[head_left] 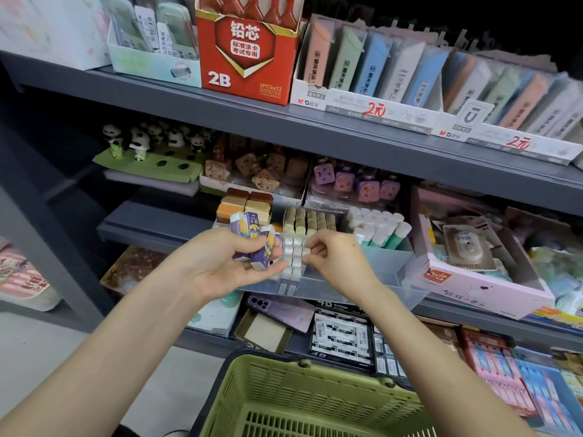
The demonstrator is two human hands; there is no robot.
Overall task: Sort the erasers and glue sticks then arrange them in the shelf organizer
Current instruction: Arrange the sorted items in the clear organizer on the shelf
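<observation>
A: So, what does the head view show of the left hand (220, 263)?
B: It is palm up in front of the middle shelf (151, 227), fingers (272, 268) curled round several blue-sleeved erasers (252, 239).
A: And the right hand (337, 258)?
B: Its fingers (316, 247) pinch one small white eraser (305, 251) at the edge of a block of white erasers (293, 263) standing in the clear organizer (378, 274) on that shelf.
A: The glue sticks (380, 230)?
B: Upright, white caps up, in the organizer's right-hand part, near the block. Brown erasers (246, 203) are stacked behind the left hand; a green basket (299, 398) sits below both arms.
</observation>
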